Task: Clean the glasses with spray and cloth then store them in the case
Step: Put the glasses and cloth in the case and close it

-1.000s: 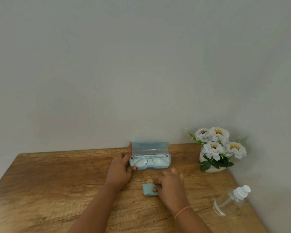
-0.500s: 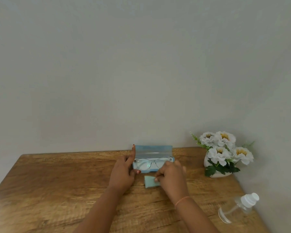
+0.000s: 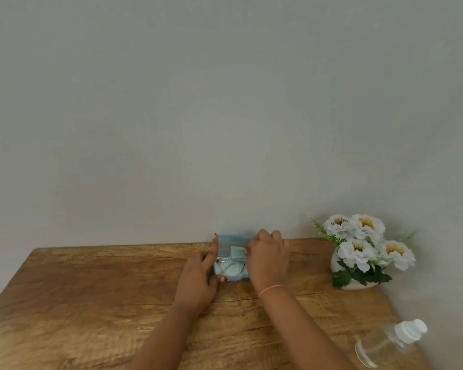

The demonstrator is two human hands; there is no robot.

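Stage: as I judge it, cleaning is done and storing is under way; the lid is not yet shut.
Case (image 3: 231,239): open at the middle of the table's (image 3: 91,289) back edge, lid standing up.
Glasses (image 3: 230,268): folded, lying inside the case; only their left half shows past the right hand.
Left hand (image 3: 198,279): index finger straight up against the lid's left end, thumb touching the case's front wall; it braces, it does not wrap.
Right hand (image 3: 267,259): fingertips pinch the folded cloth (image 3: 237,251) and hold it over the open case, above the glasses.
Spray bottle (image 3: 390,343): on its side near the front right corner, well apart from the hands.
Flower pot (image 3: 358,252): back right corner.
Risk 1: I expect the cloth to bunch on the frame; a lid forced down over it could press on the lenses.
Risk 2: a cloth edge over the rim would keep the lid from latching.
Risk 3: the lying bottle could roll off the table edge if the right elbow nudges it.
Count: one case, one pair of glasses, one cloth, one bottle, one pot with four blooms, two hands.
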